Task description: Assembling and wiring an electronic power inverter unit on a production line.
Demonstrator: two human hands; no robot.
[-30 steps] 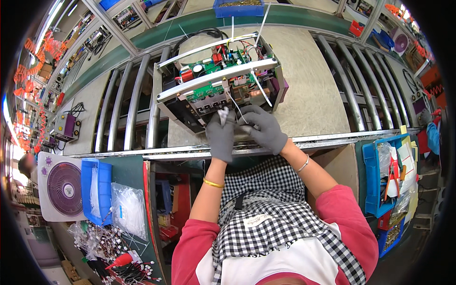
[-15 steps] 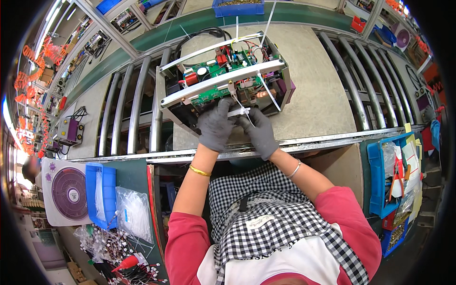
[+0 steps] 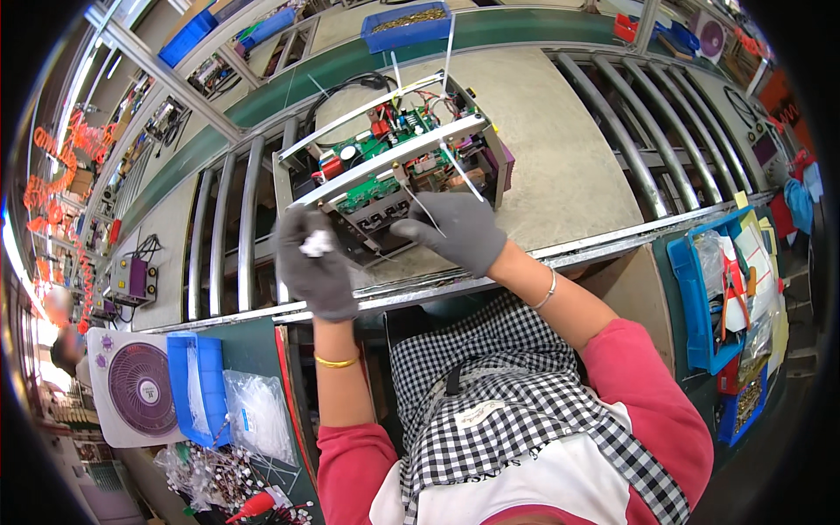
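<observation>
An open-framed electronic unit [image 3: 346, 188], with green circuit boards, red components and pale side rails, stands on the board in front of me. Several white cable ties stick out of it; one cable tie [image 3: 462, 171] slants down from the near rail. Off the unit's near left corner, my gloved left hand [image 3: 311, 276] is curled round a small white piece [image 3: 317, 243], too blurred to name more exactly. My gloved right hand [image 3: 464, 234] is at the unit's near side, thumb apart from the fingers, with a thin white tie end by its fingertips.
Metal rollers [image 3: 249, 219] flank the board on both sides. Below the front rail on the left are a purple-grilled fan [image 3: 140, 385], a blue tray [image 3: 197, 385] and a bag of white cable ties [image 3: 260, 416]. On the right, a blue bin [image 3: 696, 302] holds pliers.
My left hand has pulled away from the unit to the left, carrying a small white piece. My right hand has opened beside the unit. The view has turned slightly.
</observation>
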